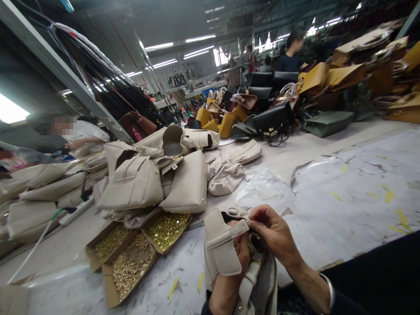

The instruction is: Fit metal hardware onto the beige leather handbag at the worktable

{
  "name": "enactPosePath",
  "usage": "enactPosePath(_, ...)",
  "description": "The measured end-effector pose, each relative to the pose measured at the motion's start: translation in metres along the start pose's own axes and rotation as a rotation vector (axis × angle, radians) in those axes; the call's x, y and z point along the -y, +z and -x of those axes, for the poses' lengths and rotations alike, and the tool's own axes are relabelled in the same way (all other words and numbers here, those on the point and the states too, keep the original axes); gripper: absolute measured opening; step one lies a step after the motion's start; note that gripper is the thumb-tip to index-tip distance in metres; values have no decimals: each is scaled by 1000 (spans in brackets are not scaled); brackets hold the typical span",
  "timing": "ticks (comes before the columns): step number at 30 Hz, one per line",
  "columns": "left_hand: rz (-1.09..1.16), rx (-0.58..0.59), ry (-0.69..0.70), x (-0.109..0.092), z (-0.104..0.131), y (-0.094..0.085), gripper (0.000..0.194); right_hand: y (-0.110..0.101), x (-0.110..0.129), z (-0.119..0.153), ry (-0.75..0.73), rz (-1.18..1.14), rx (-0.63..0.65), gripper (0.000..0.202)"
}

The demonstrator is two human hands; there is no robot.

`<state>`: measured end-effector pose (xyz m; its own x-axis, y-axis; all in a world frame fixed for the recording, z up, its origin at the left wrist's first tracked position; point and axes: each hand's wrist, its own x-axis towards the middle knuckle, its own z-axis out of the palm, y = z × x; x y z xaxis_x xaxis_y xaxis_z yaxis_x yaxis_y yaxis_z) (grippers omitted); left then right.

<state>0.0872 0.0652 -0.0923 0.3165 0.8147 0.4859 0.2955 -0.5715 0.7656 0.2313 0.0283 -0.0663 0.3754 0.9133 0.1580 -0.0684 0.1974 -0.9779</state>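
A cream handbag (220,251) with a strap across its flap is held up at the table's near edge. My left hand (242,251) grips it from below, with the fingers partly hidden behind the flap. At the bag's upper edge, my right hand (274,229) pinches the end of the flap strap with thumb and fingertips. Any small part between those fingertips is too small to make out. A belt-like strap with a metal buckle (256,258) hangs beside my left hand.
Cardboard trays (110,286) of small gold metal pieces stand left of the bag. Behind them lies a pile of cream handbags (185,183). Clear plastic film (262,186) and yellow scraps (389,194) lie on the table. Mustard bags (315,81) are heaped farther back; other people work beyond.
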Motion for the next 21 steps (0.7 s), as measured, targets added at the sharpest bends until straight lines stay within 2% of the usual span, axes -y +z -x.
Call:
enactPosePath(4,16,15,87,0,-2,1,27,-2,6,-1,-150,76,77,1)
enactPosePath(8,78,-42,90,-14,-6,-5,23,-2,23,5,-358,225,88,13)
enactPosePath(10,136,-104,64,-24,-8,-10,23,2,33,12,-454,346,91,18)
enactPosePath(12,201,-254,26,-31,-10,-15,23,8,42,19,-513,419,104,21)
enactPosePath(14,271,-429,-55,-33,-10,-18,21,15,48,24,-515,393,156,20)
enactPosePath(16,365,-524,-151,-32,-11,-18,20,20,50,25,-468,359,224,18)
enactPosePath(18,486,-516,-229,-31,-11,-16,25,22,50,22,-421,454,295,18)
enactPosePath(21,647,-475,-248,-35,-14,-17,33,20,45,16,-397,724,407,18)
